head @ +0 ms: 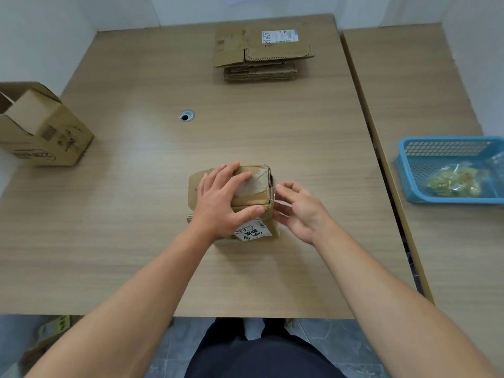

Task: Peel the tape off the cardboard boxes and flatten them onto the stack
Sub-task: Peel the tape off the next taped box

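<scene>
A small brown cardboard box stands on the wooden table in front of me, with clear tape across its top and a white label on its near side. My left hand lies spread over the box top, fingers straight, thumb against the near top edge. My right hand is at the box's right end, fingers loosely curled, fingertips at the taped edge; whether it pinches tape I cannot tell. A stack of flattened boxes lies at the far side.
An open cardboard box sits at the table's left edge. A blue plastic basket holding crumpled tape stands on the adjoining table to the right. A round cable hole is in the tabletop.
</scene>
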